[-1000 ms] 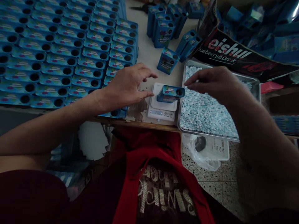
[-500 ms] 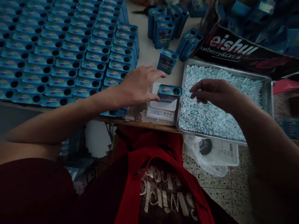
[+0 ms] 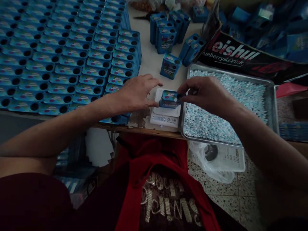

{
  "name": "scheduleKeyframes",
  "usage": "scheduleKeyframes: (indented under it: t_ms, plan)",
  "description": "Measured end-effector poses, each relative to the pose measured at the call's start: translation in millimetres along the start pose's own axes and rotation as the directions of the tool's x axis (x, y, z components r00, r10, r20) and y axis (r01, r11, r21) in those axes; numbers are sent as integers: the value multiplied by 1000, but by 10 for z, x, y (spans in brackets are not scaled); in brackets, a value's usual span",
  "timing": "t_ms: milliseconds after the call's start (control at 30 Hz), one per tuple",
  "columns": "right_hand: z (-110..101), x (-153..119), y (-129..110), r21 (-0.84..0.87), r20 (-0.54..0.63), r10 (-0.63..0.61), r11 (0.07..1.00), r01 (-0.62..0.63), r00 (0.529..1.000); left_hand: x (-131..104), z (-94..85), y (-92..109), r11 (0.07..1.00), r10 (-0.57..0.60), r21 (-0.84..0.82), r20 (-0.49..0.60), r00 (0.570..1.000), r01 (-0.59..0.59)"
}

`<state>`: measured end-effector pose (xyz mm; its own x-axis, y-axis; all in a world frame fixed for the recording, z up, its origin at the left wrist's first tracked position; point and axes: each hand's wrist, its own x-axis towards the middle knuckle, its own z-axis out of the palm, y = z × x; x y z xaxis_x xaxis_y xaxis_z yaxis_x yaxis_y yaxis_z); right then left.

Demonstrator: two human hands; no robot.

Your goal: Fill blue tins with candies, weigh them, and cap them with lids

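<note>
A blue tin (image 3: 168, 100) with a round hole in its top stands on a small white digital scale (image 3: 166, 119). My right hand (image 3: 204, 94) is at the right end of this tin, thumb and fingertips pinched together over the hole, where a small pale candy shows. Thumb and fingers apart, my left hand (image 3: 139, 93) curves around the tin's left side and holds nothing; its thumb tip is close to the tin. Beside the scale, a metal tray (image 3: 275, 109) holds many light blue and white candies (image 3: 214, 125).
Rows of blue tins (image 3: 64, 64) fill the table's left side. Several more tins (image 3: 166, 40) stand behind the scale, with a single tin (image 3: 170, 65) nearer. A black printed carton (image 3: 231, 54) full of blue tins borders the tray. Below sits a white plastic basket (image 3: 237, 158).
My right hand has moved left from above the candy tray to the hole of the tin on the scale. My left hand stays beside the tin, still spread.
</note>
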<state>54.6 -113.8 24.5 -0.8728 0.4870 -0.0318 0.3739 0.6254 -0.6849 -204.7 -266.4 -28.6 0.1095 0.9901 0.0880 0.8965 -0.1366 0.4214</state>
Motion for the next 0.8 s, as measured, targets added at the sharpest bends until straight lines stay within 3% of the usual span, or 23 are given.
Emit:
scheduleKeyframes:
  t_ms: [200, 333, 533, 667, 800]
  plan:
    - [-4, -26, -6, 32, -87, 55, 998, -52, 995, 8, 17, -16, 995, -8, -100, -66, 998, 1]
    - [34, -67, 13, 54, -128, 39, 998, -33, 991, 32, 0, 89, 988, 6, -152, -54, 999, -14]
    - [86, -352, 18, -48, -186, 2, 999, -11, 982, -47, -90, 190, 992, -35, -125, -64, 997, 27]
    - [417, -607, -63, -274, -8, 102, 956, -101, 995, -108, -78, 90, 991, -66, -120, -42, 997, 61]
    - [924, -607, -113, -643, 157, 280, 757, -117, 947, -40, -46, 102, 990, -77, -120, -32, 997, 73]
